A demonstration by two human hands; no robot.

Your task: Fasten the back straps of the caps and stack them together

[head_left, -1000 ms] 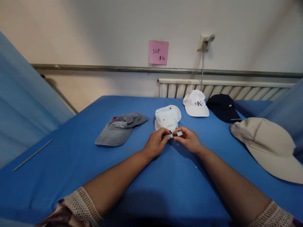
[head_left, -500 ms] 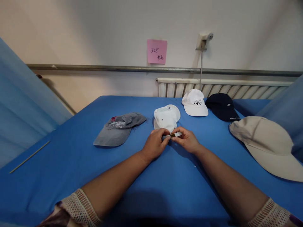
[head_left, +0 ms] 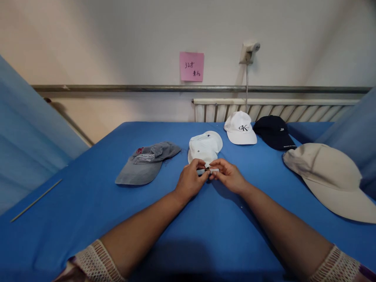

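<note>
A plain white cap (head_left: 205,147) lies crown-up in the middle of the blue-covered table (head_left: 88,203). My left hand (head_left: 190,181) and my right hand (head_left: 228,176) meet just in front of it. Both pinch the cap's white back strap (head_left: 212,171) between thumb and fingers, one hand at each end. The strap's buckle is hidden between my fingers.
A grey cap (head_left: 146,162) lies left of the white one. A white cap with a black logo (head_left: 240,127), a dark navy cap (head_left: 274,132) and a wide beige sun hat (head_left: 330,176) lie to the right. A thin stick (head_left: 35,200) rests at the table's left edge. Behind are a radiator and a pink note on the wall.
My hands have drawn closer together on the strap. The gold buckle that showed between them is now covered. The view has shifted slightly.
</note>
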